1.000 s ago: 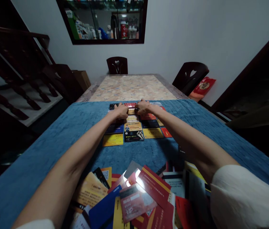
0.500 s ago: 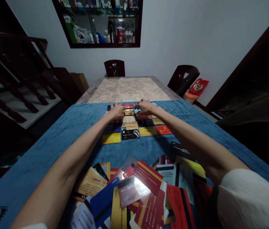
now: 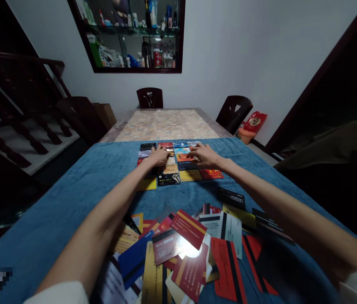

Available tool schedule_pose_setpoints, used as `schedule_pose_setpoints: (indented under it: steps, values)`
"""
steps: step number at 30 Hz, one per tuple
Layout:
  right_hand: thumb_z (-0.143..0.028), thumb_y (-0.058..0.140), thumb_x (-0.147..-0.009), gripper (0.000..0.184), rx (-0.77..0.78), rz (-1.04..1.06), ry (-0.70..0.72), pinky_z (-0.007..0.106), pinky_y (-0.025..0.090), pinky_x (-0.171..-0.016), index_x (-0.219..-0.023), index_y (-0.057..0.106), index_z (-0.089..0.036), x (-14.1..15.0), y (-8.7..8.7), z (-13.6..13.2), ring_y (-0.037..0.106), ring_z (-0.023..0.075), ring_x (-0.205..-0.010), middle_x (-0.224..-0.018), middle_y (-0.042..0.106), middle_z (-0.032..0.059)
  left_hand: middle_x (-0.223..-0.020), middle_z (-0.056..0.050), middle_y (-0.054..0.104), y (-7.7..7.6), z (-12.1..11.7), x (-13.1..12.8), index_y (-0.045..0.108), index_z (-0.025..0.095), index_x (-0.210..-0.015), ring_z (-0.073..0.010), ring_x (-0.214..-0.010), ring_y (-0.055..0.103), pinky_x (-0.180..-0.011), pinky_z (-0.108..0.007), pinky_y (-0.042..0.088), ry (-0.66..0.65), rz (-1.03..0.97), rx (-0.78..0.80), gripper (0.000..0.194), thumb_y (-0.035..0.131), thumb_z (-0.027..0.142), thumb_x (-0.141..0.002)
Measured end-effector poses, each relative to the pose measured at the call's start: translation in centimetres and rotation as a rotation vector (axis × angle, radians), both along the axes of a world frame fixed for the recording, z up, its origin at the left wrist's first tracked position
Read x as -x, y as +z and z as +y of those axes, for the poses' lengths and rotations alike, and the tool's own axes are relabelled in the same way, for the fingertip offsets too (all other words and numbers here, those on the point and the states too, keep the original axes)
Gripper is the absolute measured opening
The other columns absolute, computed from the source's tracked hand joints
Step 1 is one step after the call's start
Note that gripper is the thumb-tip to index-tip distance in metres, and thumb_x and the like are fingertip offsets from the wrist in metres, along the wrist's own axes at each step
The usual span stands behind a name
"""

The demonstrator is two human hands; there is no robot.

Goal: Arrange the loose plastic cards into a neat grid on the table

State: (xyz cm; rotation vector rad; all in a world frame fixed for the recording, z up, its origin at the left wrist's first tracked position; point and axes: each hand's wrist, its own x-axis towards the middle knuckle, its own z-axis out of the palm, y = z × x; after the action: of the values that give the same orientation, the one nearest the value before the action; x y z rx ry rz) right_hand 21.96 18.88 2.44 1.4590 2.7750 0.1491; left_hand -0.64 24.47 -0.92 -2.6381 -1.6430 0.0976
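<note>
Both my arms stretch over rows of plastic cards laid face up on a blue cloth (image 3: 80,202). My left hand (image 3: 161,156) rests on the left-middle columns, its fingers apart and bent down onto the cards, hiding some of them. To its right, my right hand (image 3: 206,155) hovers over or touches the right columns, fingers curved and spread beside an orange card (image 3: 185,158). A light blue card (image 3: 181,150) lies between the hands. Closest to me in the rows are a black VIP card (image 3: 169,180), a yellow card (image 3: 190,175) and a red card (image 3: 212,174).
A loose heap of overlapping cards (image 3: 187,230) lies near me, between my forearms. A black card (image 3: 231,197) sits at its right edge. Beyond the cloth is a patterned tabletop (image 3: 169,124), with dark chairs (image 3: 150,98) around it.
My right hand has moved slightly right and nearer to me, uncovering blue cards in the far rows. My left hand has shifted a little, showing more of the left column. The view has tilted up.
</note>
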Motion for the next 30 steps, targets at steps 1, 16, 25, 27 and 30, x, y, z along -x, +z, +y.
schedule_pose_setpoints:
  steps: [1, 16, 25, 27, 30]
  values:
    - [-0.024, 0.056, -0.088, 0.034, 0.0, 0.005, 0.007, 0.037, 0.034, -0.082, -0.12, 0.067, -0.021, -0.5, -0.2, -0.6, 0.046, 0.0301, -0.117, -0.123, 0.066, 0.0112, -0.132, -0.015, 0.057, -0.2, 0.1, -0.2, 0.065, 0.023, -0.119, -0.0357, -0.128, 0.04, -0.102, -0.06, 0.035, 0.003, 0.001, -0.001, 0.039, 0.046, 0.019, -0.085]
    - [-0.024, 0.054, -0.09, 0.029, -0.018, 0.197, -0.001, 0.038, 0.033, -0.08, -0.114, 0.07, -0.021, -6.7, -1.9, -7.9, 0.051, 0.0287, -0.104, -0.113, 0.069, 0.0132, -0.142, -0.018, 0.048, 0.9, -2.3, -1.0, 0.053, 0.019, -0.132, -0.0346, -0.133, 0.034, -0.102, -0.055, 0.035, 0.015, 0.002, -0.073, 0.044, 0.042, 0.024, -0.09]
    - [-0.026, 0.056, -0.09, 0.029, -0.054, 0.262, -0.013, 0.04, 0.035, -0.085, -0.114, 0.071, -0.023, -8.3, -2.5, -11.8, 0.053, 0.0277, -0.105, -0.111, 0.07, 0.0115, -0.137, -0.015, 0.052, 1.6, -9.8, -2.8, 0.057, 0.018, -0.126, -0.0335, -0.133, 0.034, -0.103, -0.051, 0.033, -0.152, -0.083, -0.141, 0.037, 0.047, 0.029, -0.092]
    - [-0.027, 0.057, -0.091, 0.027, -0.05, 0.281, -0.007, 0.04, 0.035, -0.086, -0.113, 0.072, -0.023, -8.3, -2.6, -12.7, 0.052, 0.0277, -0.106, -0.11, 0.071, 0.0112, -0.139, -0.014, 0.052, 1.7, -11.6, -3.2, 0.058, 0.019, -0.124, -0.0328, -0.134, 0.034, -0.104, -0.051, 0.032, -0.2, -0.103, -0.142, 0.035, 0.049, 0.028, -0.092]
    - [-0.028, 0.057, -0.091, 0.026, -0.028, 0.309, 0.008, 0.041, 0.035, -0.086, -0.112, 0.072, -0.023, -7.7, -2.6, -14.0, 0.052, 0.0279, -0.105, -0.108, 0.071, 0.0108, -0.138, -0.013, 0.054, 1.9, -14.2, -3.4, 0.061, 0.019, -0.12, -0.0324, -0.133, 0.034, -0.105, -0.052, 0.03, -0.261, -0.119, -0.093, 0.032, 0.052, 0.028, -0.091]
